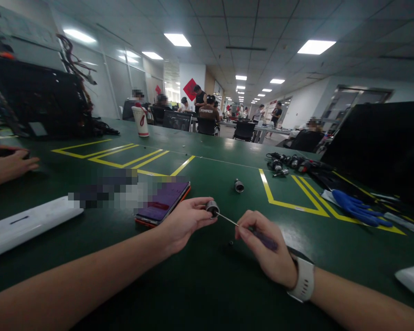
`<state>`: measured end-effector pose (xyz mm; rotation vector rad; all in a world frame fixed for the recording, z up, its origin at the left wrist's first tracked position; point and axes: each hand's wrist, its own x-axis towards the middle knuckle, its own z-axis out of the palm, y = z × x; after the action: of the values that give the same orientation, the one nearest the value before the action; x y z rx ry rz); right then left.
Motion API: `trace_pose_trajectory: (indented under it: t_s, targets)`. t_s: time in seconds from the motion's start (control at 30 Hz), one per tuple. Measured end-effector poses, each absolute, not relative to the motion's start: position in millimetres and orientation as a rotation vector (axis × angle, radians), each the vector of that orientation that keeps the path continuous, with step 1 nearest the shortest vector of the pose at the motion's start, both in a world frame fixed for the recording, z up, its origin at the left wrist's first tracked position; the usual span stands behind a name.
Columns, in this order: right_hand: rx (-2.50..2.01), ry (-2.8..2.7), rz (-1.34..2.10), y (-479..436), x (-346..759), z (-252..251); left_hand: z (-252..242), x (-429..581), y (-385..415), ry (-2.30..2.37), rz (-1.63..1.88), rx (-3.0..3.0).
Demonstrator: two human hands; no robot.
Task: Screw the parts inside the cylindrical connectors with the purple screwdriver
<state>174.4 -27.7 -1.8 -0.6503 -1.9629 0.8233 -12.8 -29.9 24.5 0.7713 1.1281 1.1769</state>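
Observation:
Between the thumb and fingers of my left hand [184, 224] is a small round metal connector [212, 208], its open end turned to the right. My right hand [264, 243], with a white watch on the wrist, is closed around the dark handle of a screwdriver [266, 240]. The thin shaft reaches left, and its tip is at the opening of the connector; how deep it sits I cannot tell. A similar metal connector [239, 185] lies on the green table beyond my hands. Below the shaft rests a tiny dark part [231, 243].
A phone [165, 202] in an orange-edged case lies left of my left hand. Further left are a long white object [31, 223] and another person's hand [10, 163]. Cables with connectors [279, 163] and a blue glove [359, 208] lie right. A white cup [141, 122] stands behind.

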Motion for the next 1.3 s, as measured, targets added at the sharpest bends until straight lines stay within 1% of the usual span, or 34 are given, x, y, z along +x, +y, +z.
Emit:
trace_pose_trajectory:
  t_s: [0.17, 0.33, 0.8, 1.1, 1.3]
  targets:
    - [-0.553, -2.215, 0.45, -33.3, 170.6, 1.5, 24.3, -11.5, -31.6, 1.141, 1.174, 0.81]
    - [-0.481, -2.335, 0.285, -36.9, 167.5, 2.4, 20.0, -10.9, -32.5, 1.174, 1.198, 0.941]
    - [-0.336, -2.406, 0.055, -43.3, 163.6, 8.7, 20.2, -8.7, -34.6, 1.25, 1.212, 1.094]
    - [-0.368, -2.464, 0.04, -45.1, 163.6, 5.6, 19.7, -7.4, -36.3, 1.231, 1.254, 1.07]
    - [-0.388, -2.496, -0.042, -47.4, 161.4, 6.3, 18.6, -8.3, -36.4, 1.247, 1.231, 1.104]
